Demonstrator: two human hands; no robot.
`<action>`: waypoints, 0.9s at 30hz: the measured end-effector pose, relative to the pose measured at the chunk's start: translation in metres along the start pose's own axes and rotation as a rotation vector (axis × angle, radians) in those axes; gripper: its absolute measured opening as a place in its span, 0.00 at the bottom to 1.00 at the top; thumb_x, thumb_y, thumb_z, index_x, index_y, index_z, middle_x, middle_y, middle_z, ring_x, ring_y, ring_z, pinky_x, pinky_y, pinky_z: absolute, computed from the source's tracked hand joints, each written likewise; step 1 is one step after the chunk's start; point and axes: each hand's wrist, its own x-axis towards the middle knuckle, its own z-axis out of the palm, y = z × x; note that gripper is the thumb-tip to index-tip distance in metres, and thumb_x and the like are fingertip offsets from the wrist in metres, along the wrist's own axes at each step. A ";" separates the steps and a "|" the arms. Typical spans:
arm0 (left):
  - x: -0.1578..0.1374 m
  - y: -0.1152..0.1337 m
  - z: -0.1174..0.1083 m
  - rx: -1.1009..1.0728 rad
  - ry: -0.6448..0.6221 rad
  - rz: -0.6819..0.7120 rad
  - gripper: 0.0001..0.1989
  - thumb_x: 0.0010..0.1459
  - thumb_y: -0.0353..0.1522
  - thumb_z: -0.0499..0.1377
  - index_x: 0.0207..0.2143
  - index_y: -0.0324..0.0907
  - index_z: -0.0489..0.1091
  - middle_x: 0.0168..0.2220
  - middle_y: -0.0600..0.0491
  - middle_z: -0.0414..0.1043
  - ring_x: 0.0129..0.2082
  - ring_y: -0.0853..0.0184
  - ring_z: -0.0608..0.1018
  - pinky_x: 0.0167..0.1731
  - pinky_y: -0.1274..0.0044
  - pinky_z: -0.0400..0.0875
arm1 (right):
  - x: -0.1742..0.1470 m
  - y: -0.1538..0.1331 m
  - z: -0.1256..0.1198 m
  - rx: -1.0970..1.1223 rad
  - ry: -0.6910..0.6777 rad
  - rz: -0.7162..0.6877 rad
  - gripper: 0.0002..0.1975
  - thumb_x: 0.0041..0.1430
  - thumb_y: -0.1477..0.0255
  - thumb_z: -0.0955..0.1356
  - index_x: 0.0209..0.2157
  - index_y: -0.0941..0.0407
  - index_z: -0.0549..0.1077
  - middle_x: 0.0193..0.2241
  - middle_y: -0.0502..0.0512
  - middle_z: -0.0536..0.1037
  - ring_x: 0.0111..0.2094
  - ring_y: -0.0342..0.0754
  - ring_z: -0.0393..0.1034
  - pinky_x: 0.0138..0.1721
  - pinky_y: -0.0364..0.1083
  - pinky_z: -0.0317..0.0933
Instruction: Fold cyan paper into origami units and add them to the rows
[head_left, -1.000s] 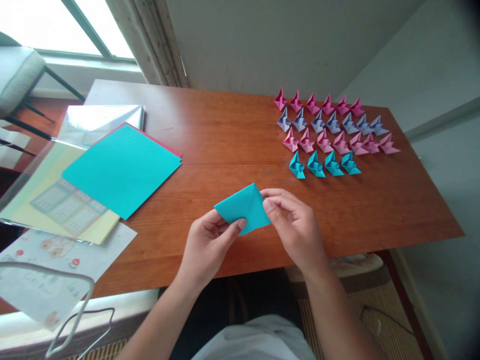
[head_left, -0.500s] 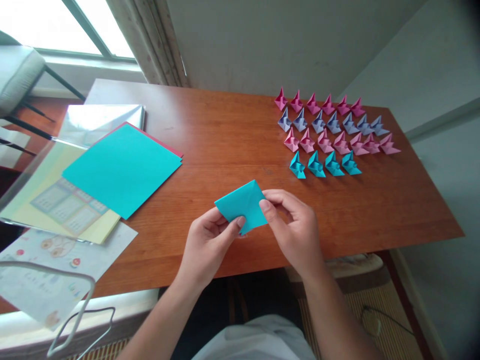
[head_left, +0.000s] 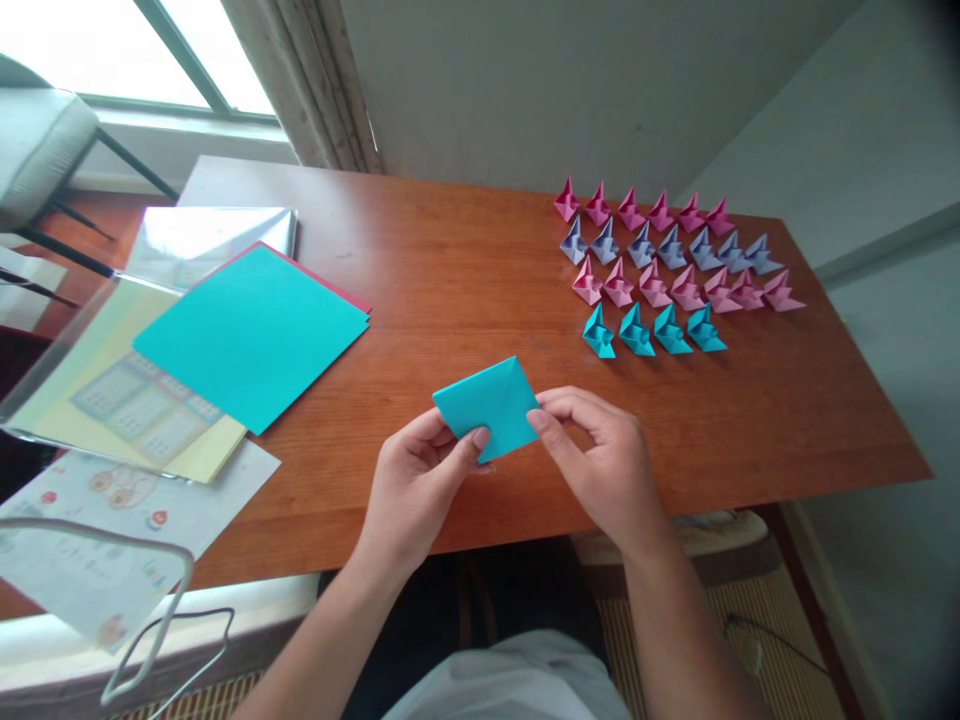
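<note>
A folded turquoise origami paper, roughly diamond-shaped with a crease near its top corner, is held up above the table's near edge. My left hand pinches its lower left part, thumb on the front and fingers behind. At the right corner my right hand grips the paper between thumb and index finger. Beyond my right hand stands a row of folded turquoise paper figures. Behind them are rows of pink figures, lavender figures and magenta figures.
Turquoise paper sheets lie at the left of the wooden table, over a yellow pack. A clear-wrapped stack is behind. A printed sheet and a white bent tube are nearer. A chair stands far left.
My right thumb and fingers have slid outward to the paper's right corner, uncovering more of it. The left hand keeps its pinch. The whole view has shifted slightly.
</note>
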 end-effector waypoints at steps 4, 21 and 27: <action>0.000 -0.001 -0.002 -0.017 -0.019 -0.015 0.11 0.57 0.34 0.70 0.43 0.42 0.80 0.37 0.52 0.82 0.35 0.69 0.81 0.31 0.83 0.78 | 0.000 0.003 -0.002 0.014 0.009 0.046 0.10 0.66 0.65 0.70 0.30 0.53 0.76 0.34 0.52 0.82 0.39 0.48 0.77 0.41 0.46 0.69; -0.002 0.005 0.004 0.043 -0.180 -0.151 0.14 0.57 0.36 0.69 0.43 0.38 0.79 0.37 0.49 0.81 0.36 0.65 0.80 0.38 0.76 0.78 | 0.029 0.007 0.010 0.257 0.010 0.162 0.10 0.64 0.63 0.70 0.34 0.53 0.78 0.31 0.50 0.81 0.32 0.45 0.75 0.32 0.43 0.69; 0.000 0.013 -0.005 0.253 -0.163 0.022 0.14 0.64 0.40 0.62 0.46 0.40 0.76 0.36 0.51 0.79 0.33 0.67 0.80 0.35 0.78 0.78 | 0.029 0.008 0.005 0.234 -0.176 0.169 0.09 0.64 0.64 0.70 0.34 0.54 0.79 0.29 0.49 0.80 0.30 0.44 0.73 0.30 0.42 0.66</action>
